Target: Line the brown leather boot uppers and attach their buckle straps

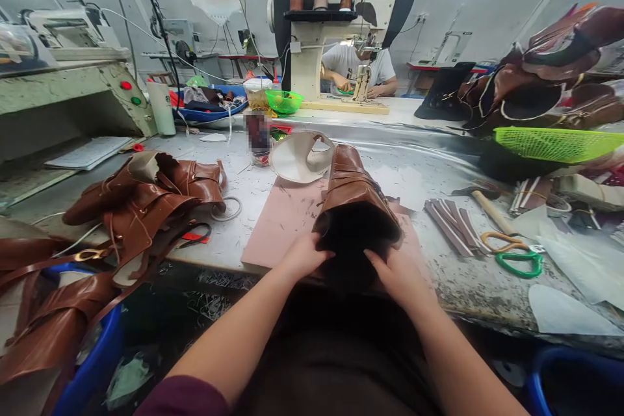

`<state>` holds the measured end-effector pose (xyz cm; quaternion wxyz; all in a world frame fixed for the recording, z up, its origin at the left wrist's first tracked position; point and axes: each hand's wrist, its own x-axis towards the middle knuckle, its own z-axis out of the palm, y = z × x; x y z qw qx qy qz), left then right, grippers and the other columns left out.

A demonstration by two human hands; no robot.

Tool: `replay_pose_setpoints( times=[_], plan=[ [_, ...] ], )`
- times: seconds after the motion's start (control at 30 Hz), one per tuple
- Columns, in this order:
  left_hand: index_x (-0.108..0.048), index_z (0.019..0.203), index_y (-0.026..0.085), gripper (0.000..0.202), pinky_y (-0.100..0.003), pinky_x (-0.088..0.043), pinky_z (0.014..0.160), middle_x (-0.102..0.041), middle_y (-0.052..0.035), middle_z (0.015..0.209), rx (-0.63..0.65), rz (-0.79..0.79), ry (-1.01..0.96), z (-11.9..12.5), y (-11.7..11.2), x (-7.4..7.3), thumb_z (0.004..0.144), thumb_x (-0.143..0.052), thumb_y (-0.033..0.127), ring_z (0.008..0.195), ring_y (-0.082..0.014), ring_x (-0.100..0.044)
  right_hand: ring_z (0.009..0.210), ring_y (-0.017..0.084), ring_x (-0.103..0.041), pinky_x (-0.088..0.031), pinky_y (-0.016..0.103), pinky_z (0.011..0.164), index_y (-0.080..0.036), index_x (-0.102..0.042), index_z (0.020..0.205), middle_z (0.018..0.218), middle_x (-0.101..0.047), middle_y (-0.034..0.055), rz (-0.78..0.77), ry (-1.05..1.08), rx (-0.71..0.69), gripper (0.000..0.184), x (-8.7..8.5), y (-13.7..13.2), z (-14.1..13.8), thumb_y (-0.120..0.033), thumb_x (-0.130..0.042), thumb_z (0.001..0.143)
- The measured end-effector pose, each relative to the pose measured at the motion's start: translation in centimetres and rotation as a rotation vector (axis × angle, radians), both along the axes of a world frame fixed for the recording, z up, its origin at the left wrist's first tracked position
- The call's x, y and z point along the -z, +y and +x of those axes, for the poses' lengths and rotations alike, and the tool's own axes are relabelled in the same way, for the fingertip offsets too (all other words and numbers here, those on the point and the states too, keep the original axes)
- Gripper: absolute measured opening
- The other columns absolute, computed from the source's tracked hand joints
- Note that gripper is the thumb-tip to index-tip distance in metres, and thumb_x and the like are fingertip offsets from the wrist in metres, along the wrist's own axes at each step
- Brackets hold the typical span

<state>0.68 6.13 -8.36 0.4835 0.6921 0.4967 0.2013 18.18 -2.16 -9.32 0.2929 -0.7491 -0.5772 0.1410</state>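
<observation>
A brown leather boot upper (pixel 351 185) lies on the bench with its wide, dark-lined opening facing me. My left hand (pixel 305 255) grips the left edge of that opening, thumb inside and fingers hidden outside. On the opposite edge my right hand (pixel 397 270) holds on in the same manner. Under the upper is a pinkish board (pixel 277 221). Just behind it rests a cream roll of tape or lining (pixel 299 157). More brown boot uppers (pixel 151 208) are heaped at the left.
Scissors with green handles (pixel 519 263), a wooden-handled hammer (pixel 492 211) and leather strips (pixel 455 227) lie at the right. A sewing machine (pixel 305 68) stands behind, a person (pixel 353 68) beyond it. A lime basket (pixel 556 143) and blue bins (pixel 541 370) flank the bench.
</observation>
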Motion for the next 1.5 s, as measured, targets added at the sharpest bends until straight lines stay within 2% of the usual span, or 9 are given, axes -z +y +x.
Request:
replay_pose_setpoints(
  times=[0.1, 0.27, 0.8, 1.0, 1.13, 1.23, 1.33, 1.4, 1.5],
  plan=[
    [-0.062, 0.067, 0.019, 0.005, -0.031, -0.047, 0.068, -0.067, -0.0030, 0.072, 0.005, 0.035, 0.040, 0.2, 0.1, 0.1, 0.064, -0.066, 0.018, 0.074, -0.0235, -0.062, 0.089, 0.031, -0.060, -0.045, 0.041, 0.076, -0.018, -0.065, 0.094, 0.090, -0.067, 0.0136, 0.025, -0.041, -0.034, 0.030, -0.3, 0.4, 0.9, -0.038, -0.048, 0.078],
    [-0.063, 0.070, 0.019, 0.005, -0.030, -0.045, 0.068, -0.067, -0.0049, 0.077, 0.003, 0.113, 0.083, 0.2, 0.0, 0.3, 0.065, -0.065, 0.019, 0.077, -0.0246, -0.062, 0.098, 0.033, -0.057, -0.045, 0.041, 0.080, -0.020, -0.066, 0.090, 0.086, -0.069, 0.0099, 0.031, -0.082, -0.093, 0.030, -0.2, 1.0, 1.5, -0.030, -0.067, 0.062],
    [-0.065, 0.075, 0.020, 0.010, -0.028, -0.046, 0.064, -0.068, -0.0047, 0.075, -0.002, 0.190, 0.148, 0.2, 0.3, 0.5, 0.065, -0.067, 0.021, 0.073, -0.0229, -0.062, 0.088, 0.030, -0.063, -0.050, 0.041, 0.076, -0.015, -0.068, 0.089, 0.085, -0.070, 0.0112, -0.043, -0.007, -0.100, 0.024, -0.1, 1.8, 2.2, -0.022, -0.066, 0.066],
    [-0.061, 0.071, 0.019, 0.008, -0.029, -0.045, 0.062, -0.066, -0.0061, 0.071, 0.021, 0.315, 0.257, 0.3, 0.0, 0.6, 0.067, -0.067, 0.022, 0.070, -0.0239, -0.062, 0.086, 0.031, -0.063, -0.050, 0.041, 0.075, -0.015, -0.068, 0.091, 0.084, -0.070, 0.0119, -0.065, -0.043, -0.107, 0.026, -0.2, 1.9, 2.1, -0.024, -0.063, 0.067],
    [-0.060, 0.081, 0.018, 0.006, -0.037, -0.045, 0.076, -0.065, -0.0112, 0.085, -0.016, 0.460, 0.346, -0.5, -1.4, 0.9, 0.077, -0.057, 0.020, 0.082, -0.0268, -0.060, 0.087, 0.030, -0.063, -0.049, 0.040, 0.074, -0.013, -0.065, 0.099, 0.089, -0.069, 0.0140, -0.084, -0.083, -0.121, 0.031, 0.2, 1.8, 1.6, -0.021, -0.058, 0.070],
    [-0.062, 0.097, 0.020, 0.021, -0.040, -0.037, 0.095, -0.061, -0.0118, 0.112, 0.239, 0.725, 0.331, -0.9, -3.0, 1.8, 0.086, -0.044, 0.024, 0.108, -0.0265, -0.053, 0.084, 0.026, -0.064, -0.050, 0.034, 0.071, -0.015, -0.065, 0.097, 0.091, -0.069, 0.0122, -0.112, -0.103, -0.160, 0.032, 0.2, 1.6, 1.4, -0.010, -0.053, 0.068],
    [-0.038, 0.132, 0.015, 0.062, -0.041, -0.024, 0.106, -0.041, -0.0139, 0.137, 0.628, 0.999, 0.343, -0.7, -4.1, 3.3, 0.083, -0.044, 0.053, 0.128, -0.0280, -0.034, 0.082, 0.026, -0.064, -0.049, 0.033, 0.071, -0.016, -0.067, 0.091, 0.089, -0.070, 0.0120, -0.149, -0.124, -0.189, 0.029, -0.3, 1.5, 1.9, -0.009, -0.052, 0.068],
    [-0.021, 0.139, 0.010, 0.086, -0.042, -0.019, 0.108, -0.029, -0.0170, 0.142, 0.727, 1.028, 0.412, -0.5, -4.2, 4.2, 0.077, -0.044, 0.064, 0.132, -0.0295, -0.024, 0.088, 0.029, -0.062, -0.048, 0.038, 0.074, -0.014, -0.066, 0.096, 0.094, -0.069, 0.0149, -0.169, -0.134, -0.178, 0.026, -0.8, 1.6, 2.4, -0.016, -0.053, 0.073],
    [-0.015, 0.141, 0.012, 0.092, -0.042, -0.015, 0.109, -0.023, -0.0161, 0.145, 0.813, 1.001, 0.467, -0.4, -3.8, 4.8, 0.073, -0.050, 0.064, 0.134, -0.0292, -0.017, 0.094, 0.030, -0.061, -0.048, 0.039, 0.077, -0.015, -0.064, 0.105, 0.101, -0.067, 0.0154, -0.192, -0.125, -0.161, 0.030, -1.5, 1.8, 3.3, -0.022, -0.050, 0.079]
  ],
)
